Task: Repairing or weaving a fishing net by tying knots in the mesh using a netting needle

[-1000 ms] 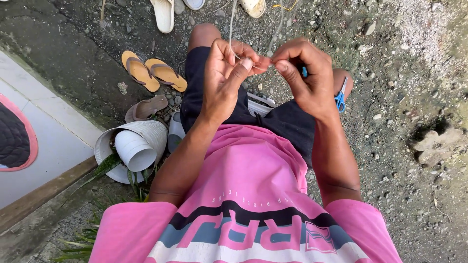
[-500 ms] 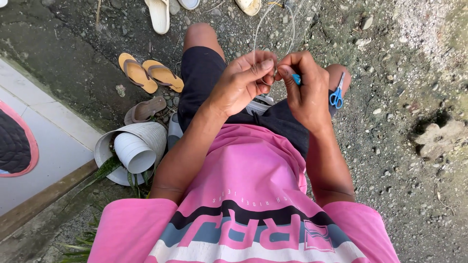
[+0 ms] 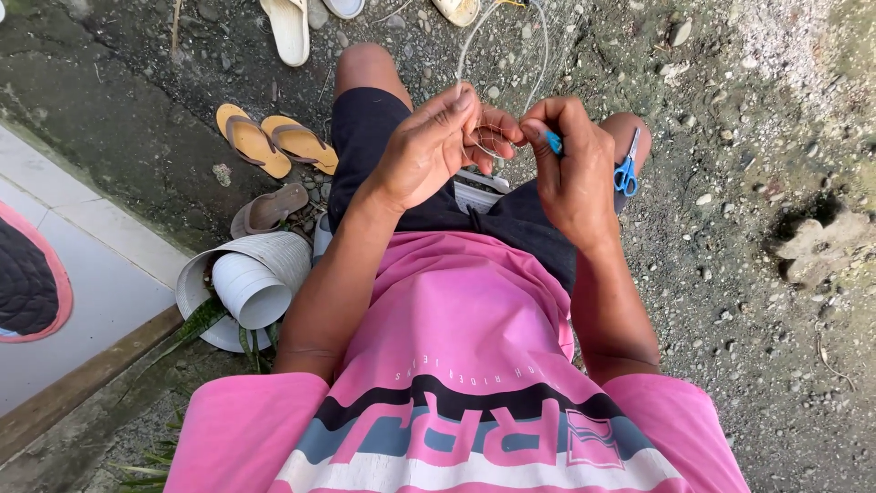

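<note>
Thin clear line (image 3: pixel 474 41) pinched between left hand (image 3: pixel 429 151) fingers, right hand (image 3: pixel 575 169) fingers pinching blue tool (image 3: pixel 553 141)

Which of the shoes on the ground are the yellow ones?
The pair of yellow flip-flops lying side by side, left of the person's knee. The sandal below them is brown, and the ones along the top edge are whitish.

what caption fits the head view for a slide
Seated person's left hand and right hand work thin line, blue-handled scissors on the knee.
</note>
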